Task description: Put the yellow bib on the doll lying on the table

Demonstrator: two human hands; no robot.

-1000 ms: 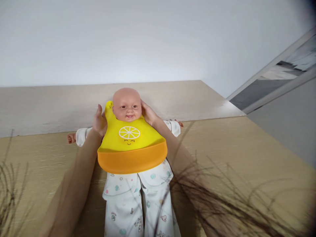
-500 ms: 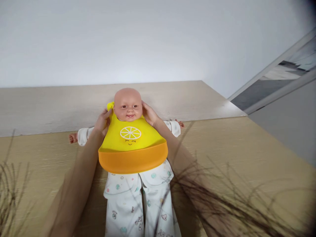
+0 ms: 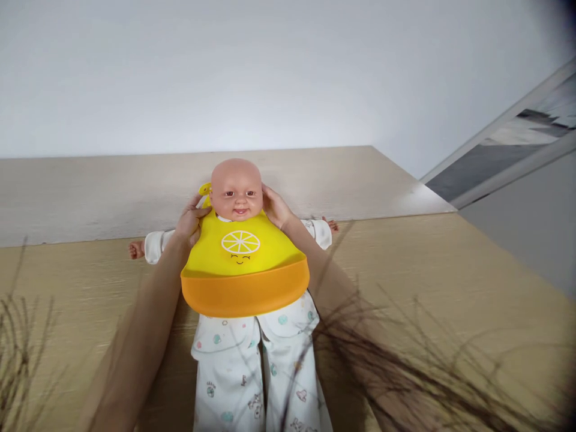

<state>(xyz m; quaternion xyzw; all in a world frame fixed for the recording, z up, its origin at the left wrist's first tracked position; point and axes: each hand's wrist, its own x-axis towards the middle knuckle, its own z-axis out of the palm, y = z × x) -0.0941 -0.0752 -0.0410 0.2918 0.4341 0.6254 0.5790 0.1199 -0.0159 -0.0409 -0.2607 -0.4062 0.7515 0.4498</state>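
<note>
A bald baby doll (image 3: 236, 180) lies on its back with its arms spread out. It wears a white printed outfit (image 3: 229, 378) and a yellow bib (image 3: 204, 249) with a lemon-slice face and an orange catch pocket (image 3: 245, 295). At the left of the doll's neck, my left hand (image 3: 189, 222) is closed on the bib's yellow strap, whose rounded end (image 3: 205, 189) sticks up beside the head. My right hand (image 3: 276, 207) lies against the other side of the head and neck, its fingers curling behind; what they hold there is hidden.
The doll lies on a light wooden tabletop (image 3: 405, 270), with a paler strip (image 3: 112, 198) behind it against a white wall (image 3: 225, 72). A framed opening or panel (image 3: 504, 147) stands at the right. Dark hair strands hang across the lower view.
My left hand has shifted slightly up and inward with the strap, and its rounded end now stands out more beside the head. The view has moved a little.
</note>
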